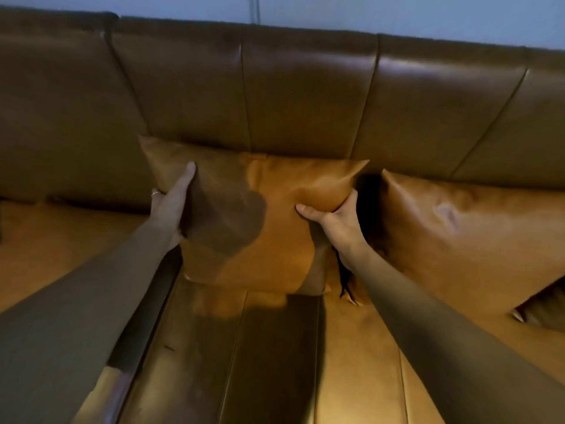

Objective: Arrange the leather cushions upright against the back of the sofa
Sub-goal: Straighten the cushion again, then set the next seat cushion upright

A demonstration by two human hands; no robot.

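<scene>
A tan leather cushion (269,228) stands upright on the sofa seat, its top edge touching the brown sofa back (305,96). My left hand (172,203) grips its left edge, thumb on the front face. My right hand (333,217) pinches its upper right corner, which bulges under the fingers. A second leather cushion (464,240) leans against the sofa back to the right, apart from the first by a dark gap.
The tan sofa seat (275,362) stretches toward me, with seams running front to back. A corner of another cushion (541,313) shows at the right edge. A pale wall (397,13) rises behind the sofa.
</scene>
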